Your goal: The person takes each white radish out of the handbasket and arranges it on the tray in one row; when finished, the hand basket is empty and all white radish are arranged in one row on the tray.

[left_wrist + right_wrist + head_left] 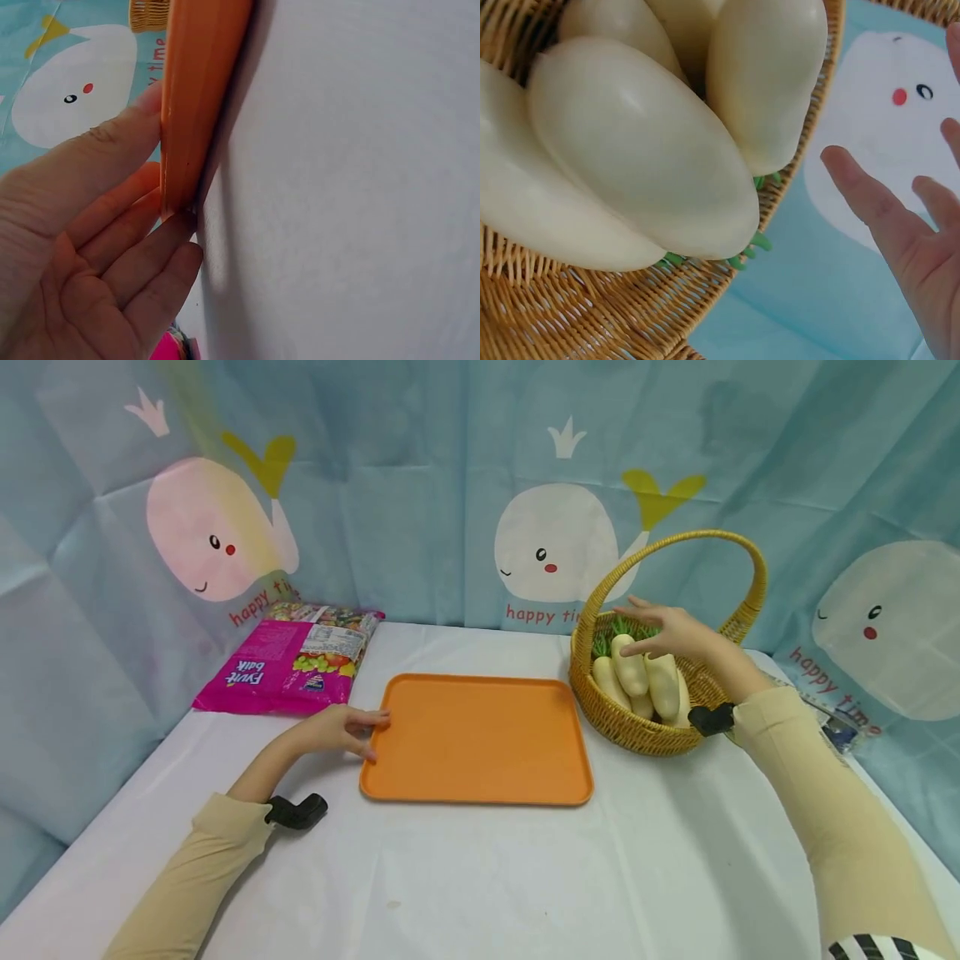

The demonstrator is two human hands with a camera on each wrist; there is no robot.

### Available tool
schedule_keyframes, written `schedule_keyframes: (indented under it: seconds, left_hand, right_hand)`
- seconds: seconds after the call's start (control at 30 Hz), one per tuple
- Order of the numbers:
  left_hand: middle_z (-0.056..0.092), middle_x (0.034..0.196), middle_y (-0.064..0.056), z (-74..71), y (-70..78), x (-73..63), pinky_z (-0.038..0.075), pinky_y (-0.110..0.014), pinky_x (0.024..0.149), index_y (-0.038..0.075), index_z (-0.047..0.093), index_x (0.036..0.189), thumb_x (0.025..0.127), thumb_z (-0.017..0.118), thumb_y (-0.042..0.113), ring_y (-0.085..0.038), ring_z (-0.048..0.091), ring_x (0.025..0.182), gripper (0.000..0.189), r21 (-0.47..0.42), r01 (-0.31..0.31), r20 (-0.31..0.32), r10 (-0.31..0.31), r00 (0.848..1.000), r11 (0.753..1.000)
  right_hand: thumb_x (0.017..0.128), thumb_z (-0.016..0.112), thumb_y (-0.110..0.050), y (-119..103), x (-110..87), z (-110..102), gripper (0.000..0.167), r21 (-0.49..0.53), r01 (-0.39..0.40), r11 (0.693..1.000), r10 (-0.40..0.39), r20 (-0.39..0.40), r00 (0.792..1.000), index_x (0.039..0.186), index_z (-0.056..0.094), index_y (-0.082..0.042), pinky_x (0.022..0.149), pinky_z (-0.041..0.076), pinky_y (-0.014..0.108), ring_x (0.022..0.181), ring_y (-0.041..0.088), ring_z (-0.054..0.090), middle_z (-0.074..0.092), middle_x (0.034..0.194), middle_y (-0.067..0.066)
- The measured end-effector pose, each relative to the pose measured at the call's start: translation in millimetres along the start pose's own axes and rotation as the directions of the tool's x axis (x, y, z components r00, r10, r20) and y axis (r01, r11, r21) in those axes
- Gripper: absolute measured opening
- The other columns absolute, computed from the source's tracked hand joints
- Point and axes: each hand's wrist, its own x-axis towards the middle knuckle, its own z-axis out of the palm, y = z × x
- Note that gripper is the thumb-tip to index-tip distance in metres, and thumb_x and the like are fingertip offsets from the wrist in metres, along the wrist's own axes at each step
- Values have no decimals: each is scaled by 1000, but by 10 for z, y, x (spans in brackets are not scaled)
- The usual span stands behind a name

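Observation:
My left hand point(339, 731) is at the left rim of an orange tray point(480, 739) that lies on the white tabletop. In the left wrist view, the thumb and fingers touch the tray edge point(196, 90), spread apart along it; some fingertips are hidden behind the rim. Over a wicker basket point(637, 739) hovers my right hand point(678, 633), fingers spread and holding nothing. Inside the basket lie several white radishes point(630, 667) with green tops point(603, 645). The right wrist view shows these smooth radishes point(645, 150) close up, apart from the right hand point(915, 247).
A pink snack bag point(281, 660) lies at the back left, beyond the left hand. The basket's tall handle point(697, 535) arches near the right hand. Clear packaging point(840, 727) lies at the right edge. A blue whale-print curtain point(420, 527) hangs behind.

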Motion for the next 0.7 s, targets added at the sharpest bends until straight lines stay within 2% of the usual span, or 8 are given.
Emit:
schedule_keyframes:
  seconds: [0.13, 0.33, 0.4, 0.47, 0.53, 0.57, 0.63, 0.7]
  left_hand:
    - [42, 132, -17, 4, 8, -8, 37, -38, 93, -2, 51, 124, 73, 74, 22, -30, 41, 118, 61, 2, -5, -8, 5, 1000, 1000]
    - [43, 132, -15, 9, -18, -18, 39, -36, 91, 0, 53, 124, 74, 74, 23, -28, 44, 116, 59, -6, 9, -20, -10, 1000, 1000]
    - [43, 132, -15, 11, -22, -20, 39, -36, 91, 1, 53, 123, 74, 73, 24, -28, 44, 116, 58, -10, 13, -23, -13, 1000, 1000]
    - [42, 132, -15, 14, -21, -20, 38, -37, 92, 1, 53, 123, 75, 73, 24, -28, 44, 117, 58, -22, 17, -20, -17, 1000, 1000]
    - [42, 132, -15, 16, -16, -20, 37, -37, 92, 1, 53, 124, 75, 73, 24, -28, 43, 117, 57, -34, 26, -13, -26, 1000, 999]
    - [41, 133, -15, 17, -11, -19, 37, -37, 93, 1, 53, 124, 75, 73, 24, -28, 42, 118, 57, -37, 28, -9, -28, 1000, 999]
    - [41, 133, -15, 22, -4, -22, 37, -38, 93, 1, 53, 124, 75, 73, 24, -28, 42, 118, 57, -44, 31, -8, -31, 999, 999]
    - [41, 133, -15, 29, 2, -30, 37, -38, 93, 1, 53, 124, 75, 73, 24, -28, 42, 118, 57, -41, 33, -11, -34, 999, 999]
  right_hand:
    - [80, 68, -32, 43, 82, -14, 79, -8, -44, 999, 44, 13, 999, 143, 24, -14, 70, 51, 39, 109, 42, 45, 0, 148, 11]
    - [81, 67, -31, 136, 204, 54, 78, 3, -100, 995, 100, 53, 994, 142, 23, -10, 68, 51, 39, 120, 44, 30, 0, 148, 15]
    - [80, 67, -32, 170, 233, 86, 79, -15, -115, 993, 115, 74, 991, 142, 23, -10, 65, 51, 38, 120, 45, 30, 0, 147, 17]
    - [80, 67, -34, 190, 253, 113, 80, -51, -117, 992, 121, 94, 988, 142, 23, -8, 60, 50, 36, 107, 43, 44, 1, 146, 20]
    - [81, 66, -34, 204, 264, 130, 79, -87, -121, 989, 130, 108, 986, 142, 23, -9, 55, 48, 34, 86, 38, 56, 1, 146, 22]
    - [81, 66, -33, 210, 267, 134, 78, -95, -126, 988, 136, 112, 984, 142, 23, -9, 54, 48, 33, 74, 34, 57, 2, 146, 22]
    - [82, 65, -32, 208, 266, 143, 77, -95, -141, 985, 152, 116, 982, 142, 23, -10, 52, 46, 32, 52, 26, 51, 3, 145, 24]
    - [82, 66, -31, 203, 264, 157, 78, -66, -164, 984, 171, 124, 977, 143, 22, -10, 53, 47, 33, 49, 22, 48, 3, 145, 24]
